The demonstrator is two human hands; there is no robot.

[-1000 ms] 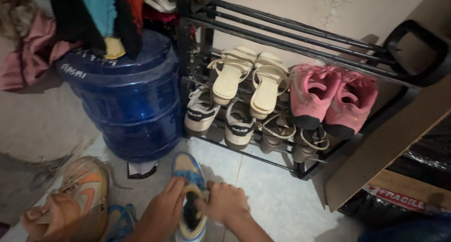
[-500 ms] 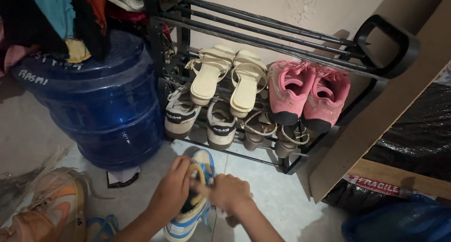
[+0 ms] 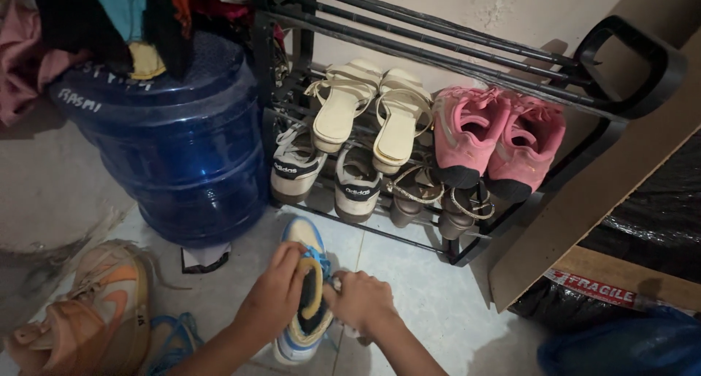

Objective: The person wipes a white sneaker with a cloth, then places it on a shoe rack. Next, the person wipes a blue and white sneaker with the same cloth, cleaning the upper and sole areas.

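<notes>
Two hands at one shoe. Left hand (image 3: 276, 296) curled over the collar of a blue, white and tan sneaker (image 3: 307, 292), fingers hooked into the opening; right hand (image 3: 359, 301) closed in a loose fist against the shoe's other side, apparently pinching a lace end — the exact grip could not be told. Sneaker stood upright on the pale tiled floor (image 3: 423, 303), toe pointing toward the rack.

Black metal shoe rack (image 3: 453, 51) stood against the wall, just beyond the sneaker. Middle tier held a pair of cream strappy sandals (image 3: 372, 113) and, beside them, a pair of pink sneakers (image 3: 496, 139). Lower tier held a pair of white sneakers with dark heel tabs (image 3: 325, 175) and a pair of brown sandals with pale cords (image 3: 434, 201).

Large blue water jug (image 3: 179, 153) stood left of the rack, clothes (image 3: 124, 18) heaped on top. Orange and tan sneaker (image 3: 95, 314) lay on the floor at lower left — well apart from the hands. Brown board (image 3: 591, 193) leaned at right.
</notes>
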